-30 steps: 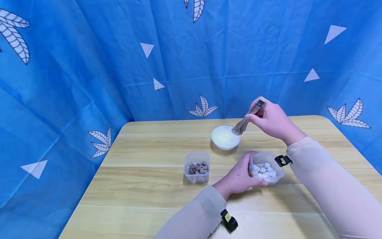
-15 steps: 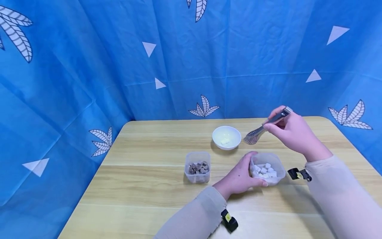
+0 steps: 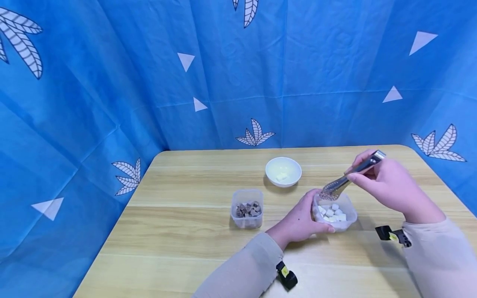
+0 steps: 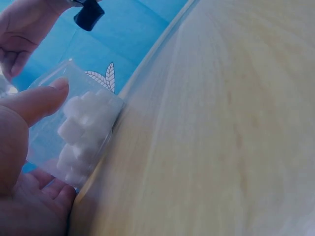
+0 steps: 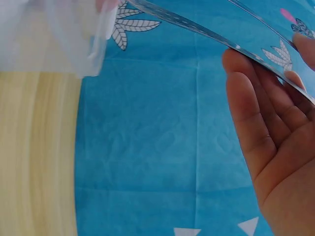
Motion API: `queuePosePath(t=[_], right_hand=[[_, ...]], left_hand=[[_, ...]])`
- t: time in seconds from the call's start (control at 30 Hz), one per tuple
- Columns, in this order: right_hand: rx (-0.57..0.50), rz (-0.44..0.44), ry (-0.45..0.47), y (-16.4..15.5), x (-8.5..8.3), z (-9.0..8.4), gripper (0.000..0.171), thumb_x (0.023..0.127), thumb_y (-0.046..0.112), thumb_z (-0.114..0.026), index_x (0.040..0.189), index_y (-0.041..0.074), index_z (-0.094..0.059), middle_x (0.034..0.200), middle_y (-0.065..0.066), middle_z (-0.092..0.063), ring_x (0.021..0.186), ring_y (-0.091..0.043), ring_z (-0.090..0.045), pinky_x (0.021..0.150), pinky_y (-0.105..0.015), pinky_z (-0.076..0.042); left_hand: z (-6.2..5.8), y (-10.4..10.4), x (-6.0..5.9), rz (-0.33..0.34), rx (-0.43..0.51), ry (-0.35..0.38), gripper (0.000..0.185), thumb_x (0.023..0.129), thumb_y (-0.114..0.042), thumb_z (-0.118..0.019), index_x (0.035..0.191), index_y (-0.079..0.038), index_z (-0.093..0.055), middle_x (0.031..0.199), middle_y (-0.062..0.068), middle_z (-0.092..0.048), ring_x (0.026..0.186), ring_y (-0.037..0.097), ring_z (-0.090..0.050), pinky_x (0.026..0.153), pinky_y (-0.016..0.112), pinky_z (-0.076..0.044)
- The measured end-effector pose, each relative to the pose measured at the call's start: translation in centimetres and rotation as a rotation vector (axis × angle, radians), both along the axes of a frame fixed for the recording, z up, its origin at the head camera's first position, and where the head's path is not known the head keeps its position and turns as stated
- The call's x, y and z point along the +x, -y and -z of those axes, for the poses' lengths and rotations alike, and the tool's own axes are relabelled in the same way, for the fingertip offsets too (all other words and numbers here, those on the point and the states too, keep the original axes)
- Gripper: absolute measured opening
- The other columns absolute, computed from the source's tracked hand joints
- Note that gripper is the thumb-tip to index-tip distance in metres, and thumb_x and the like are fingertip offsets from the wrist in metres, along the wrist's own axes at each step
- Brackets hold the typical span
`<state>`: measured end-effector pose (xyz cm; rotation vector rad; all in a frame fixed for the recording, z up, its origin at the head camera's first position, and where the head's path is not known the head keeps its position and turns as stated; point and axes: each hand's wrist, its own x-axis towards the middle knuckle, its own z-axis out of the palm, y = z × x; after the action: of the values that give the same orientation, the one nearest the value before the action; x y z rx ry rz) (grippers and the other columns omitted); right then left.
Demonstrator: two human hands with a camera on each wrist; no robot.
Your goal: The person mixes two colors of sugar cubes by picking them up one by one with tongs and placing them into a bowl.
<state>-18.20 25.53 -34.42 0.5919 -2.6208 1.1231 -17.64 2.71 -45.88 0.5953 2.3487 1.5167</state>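
Observation:
My left hand (image 3: 303, 219) grips a clear plastic container (image 3: 350, 211) on the table, thumb along its near side. Several white cubes (image 4: 86, 130) lie inside it, seen through the wall in the left wrist view. Metal tongs (image 3: 337, 184) with perforated ends are held between the thumb and fingers of my right hand (image 3: 391, 186). Their ends hang over the container's far left part, above the cubes. In the right wrist view the two arms of the tongs stand apart. A white bowl (image 3: 287, 182) behind the container holds a small white piece.
Left of my left hand stands a second clear plastic container (image 3: 247, 194) with several brown pieces (image 3: 248, 209) in it. The wooden table (image 3: 179, 240) ends at a blue patterned cloth (image 3: 223, 82) behind it.
My right hand has moved the tongs from over the bowl rightward and toward me, to above the container. A white piece now shows in the bowl. My left hand stays put.

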Motion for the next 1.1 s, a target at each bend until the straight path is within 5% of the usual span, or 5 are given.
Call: queuePosePath(t=[0.63,1.1], right_hand=[[0.155,-0.075,0.0,1.1,-0.9,3.5,0.017,0.094,0.021,-0.074,0.103,0.014,-0.061,0.085,0.005,-0.066,0.073,-0.008,-0.064,0.064,-0.027,-0.055],[0.121,-0.083,-0.002,0.9,-0.6,3.1,0.018,0.095,0.015,-0.073,0.104,0.012,-0.058,0.085,0.001,-0.065,0.065,-0.011,-0.057,0.055,-0.026,-0.048]], left_hand=[[0.1,0.0,0.1,-0.01,-0.039,-0.023,0.102,0.076,-0.033,-0.091,0.157,-0.03,-0.029,0.152,-0.009,-0.04,0.135,0.007,-0.042,0.114,0.035,-0.034],[0.1,0.0,0.0,-0.001,-0.031,-0.025,0.102,0.076,-0.032,-0.091,0.157,-0.029,-0.029,0.154,-0.008,-0.04,0.136,0.008,-0.041,0.115,0.036,-0.033]])
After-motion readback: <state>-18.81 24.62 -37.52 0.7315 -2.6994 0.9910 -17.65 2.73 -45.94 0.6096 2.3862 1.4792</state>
